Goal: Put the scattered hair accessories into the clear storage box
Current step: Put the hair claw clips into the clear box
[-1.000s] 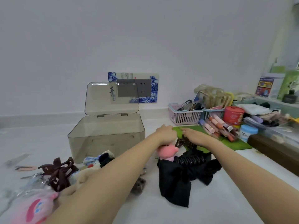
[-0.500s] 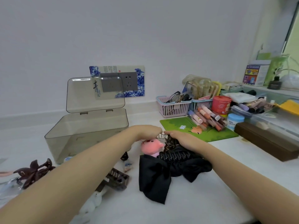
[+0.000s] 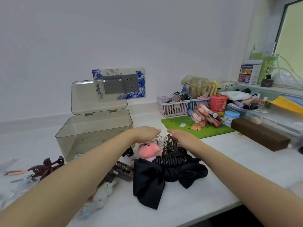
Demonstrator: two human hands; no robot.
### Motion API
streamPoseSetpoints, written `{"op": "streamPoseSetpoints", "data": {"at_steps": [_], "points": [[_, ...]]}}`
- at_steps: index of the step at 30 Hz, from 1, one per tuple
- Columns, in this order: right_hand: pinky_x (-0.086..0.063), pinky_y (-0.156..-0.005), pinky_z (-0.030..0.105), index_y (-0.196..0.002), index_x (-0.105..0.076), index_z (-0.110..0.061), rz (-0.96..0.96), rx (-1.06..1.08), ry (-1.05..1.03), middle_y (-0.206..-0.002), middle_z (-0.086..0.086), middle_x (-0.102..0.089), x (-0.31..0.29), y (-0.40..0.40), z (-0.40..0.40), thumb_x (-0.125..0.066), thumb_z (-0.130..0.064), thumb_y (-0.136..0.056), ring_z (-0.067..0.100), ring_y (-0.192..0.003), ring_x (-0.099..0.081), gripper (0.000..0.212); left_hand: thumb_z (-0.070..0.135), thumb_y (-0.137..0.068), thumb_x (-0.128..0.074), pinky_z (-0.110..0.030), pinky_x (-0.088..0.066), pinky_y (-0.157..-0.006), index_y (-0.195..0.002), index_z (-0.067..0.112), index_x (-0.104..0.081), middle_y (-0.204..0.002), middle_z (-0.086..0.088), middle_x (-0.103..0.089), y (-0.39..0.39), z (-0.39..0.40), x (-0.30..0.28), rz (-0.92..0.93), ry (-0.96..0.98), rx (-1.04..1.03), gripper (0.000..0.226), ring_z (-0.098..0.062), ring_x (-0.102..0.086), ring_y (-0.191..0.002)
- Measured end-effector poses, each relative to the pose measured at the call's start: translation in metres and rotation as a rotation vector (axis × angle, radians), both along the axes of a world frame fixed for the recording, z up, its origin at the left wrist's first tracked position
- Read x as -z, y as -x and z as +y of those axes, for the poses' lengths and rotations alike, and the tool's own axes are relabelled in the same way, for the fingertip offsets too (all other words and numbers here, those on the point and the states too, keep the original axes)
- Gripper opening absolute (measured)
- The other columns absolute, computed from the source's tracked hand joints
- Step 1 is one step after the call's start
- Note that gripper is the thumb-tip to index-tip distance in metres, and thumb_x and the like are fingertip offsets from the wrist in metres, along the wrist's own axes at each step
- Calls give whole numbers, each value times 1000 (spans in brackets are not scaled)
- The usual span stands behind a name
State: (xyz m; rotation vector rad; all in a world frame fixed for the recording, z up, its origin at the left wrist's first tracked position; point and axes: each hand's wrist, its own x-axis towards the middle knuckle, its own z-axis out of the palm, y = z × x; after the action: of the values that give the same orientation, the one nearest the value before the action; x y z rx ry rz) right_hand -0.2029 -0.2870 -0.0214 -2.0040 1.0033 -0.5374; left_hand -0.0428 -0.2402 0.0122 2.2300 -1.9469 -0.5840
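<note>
Both hands, left (image 3: pixel 146 133) and right (image 3: pixel 182 135), flat and open-fingered over pink plush clip (image 3: pixel 147 150), silvery claw clip (image 3: pixel 161 139).

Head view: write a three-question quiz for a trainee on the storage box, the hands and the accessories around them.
1. True or false: the lid of the clear storage box stands open.
2. Which soft item lies just below the left hand? A) pink plush clip B) yellow cloth C) blue jar
3. Fill in: the large black bow lies on the white table, ____ the box.

Key
1. True; the lid is upright behind the box.
2. A; the pink plush clip sits between the left hand and right hand.
3. Outside; the bow has not been put in yet.
</note>
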Motion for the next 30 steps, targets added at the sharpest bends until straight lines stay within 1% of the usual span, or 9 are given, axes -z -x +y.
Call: {"op": "streamPoseSetpoints", "data": {"at_steps": [3, 7, 11, 14, 18, 21, 25, 28, 30], "points": [[-38, -93, 28, -129, -55, -18, 35, 27, -19, -133, 0, -54, -7, 1, -4, -49, -35, -92, 13, -109, -48, 41, 42, -99, -32, -35, -28, -111, -140, 13, -40, -148, -7, -40, 2, 1, -4, 7, -23, -24, 51, -22, -39, -134], [-35, -84, 25, -126, -57, -22, 126, 10, -36, -109, 1, -50, -10, -2, -10, -69, -34, -79, 16, -99, -47, 49, 44, -90, -51, -38, -41, -105, -138, 24, -43, -139, -5, -51, 0, -6, 0, -42, -70, -28, 52, -21, -53, -116], [-37, -90, 26, -125, -58, -25, 125, 39, -39, -133, 5, -52, -13, -7, -19, -73, -31, -77, 22, -120, -48, 51, 42, -86, -60, -34, -35, -109, -137, 25, -46, -142, -2, -49, -5, -12, 0, 17, -40, -56, 55, -21, -47, -128], [-36, -97, 28, -124, -59, -27, 120, 56, -15, -139, 5, -50, -13, -7, -26, -72, -31, -77, 22, -122, -48, 48, 42, -83, -65, -33, -38, -106, -136, 21, -48, -135, -6, -56, -5, -16, 1, 71, -15, -81, 60, -22, -53, -122], [-47, -88, 29, -105, -70, -23, 22, 79, 43, -112, 5, -67, -15, -4, -25, -72, -36, -76, 19, -105, -61, 32, 40, -79, -69, -30, -44, -94, -133, 16, -50, -130, -10, -58, -6, -19, 8, 138, 78, -133, 62, -24, -58, -113], [-46, -72, 20, -93, -75, -20, 95, 50, 131, -95, -4, -72, -18, -3, -16, -75, -46, -69, 12, -92, -63, 35, 37, -75, -74, -29, -45, -85, -131, 13, -51, -126, -9, -59, -7, -17, 10, 170, 136, -164, 65, -24, -60, -107], [-46, -66, 18, -88, -76, -18, 141, 44, 168, -92, -2, -74, -21, 0, -8, -77, -52, -62, 11, -87, -64, 43, 30, -72, -78, -28, -45, -73, -106, 11, -58, -101, -3, -63, -6, -11, 6, 118, 185, -167, 44, -18, -57, -88], [-50, -71, 25, -80, -77, -19, 181, 31, 192, -92, 1, -76, -21, 1, -6, -79, -48, -62, 17, -88, -66, 35, 25, -72, -78, -22, -39, -55, -81, 11, -64, -69, 4, -56, -3, -10, 6, 92, 197, -140, 22, -9, -49, -60], [-47, -62, 24, -76, -78, -17, 218, 22, 225, -90, 3, -76, -20, -1, -5, -79, -44, -64, 17, -77, -64, 30, 25, -73, -77, -21, -38, -50, -71, 12, -65, -63, 3, -56, -2, -11, 7, 84, 203, -142, 18, -8, -48, -55]]}}
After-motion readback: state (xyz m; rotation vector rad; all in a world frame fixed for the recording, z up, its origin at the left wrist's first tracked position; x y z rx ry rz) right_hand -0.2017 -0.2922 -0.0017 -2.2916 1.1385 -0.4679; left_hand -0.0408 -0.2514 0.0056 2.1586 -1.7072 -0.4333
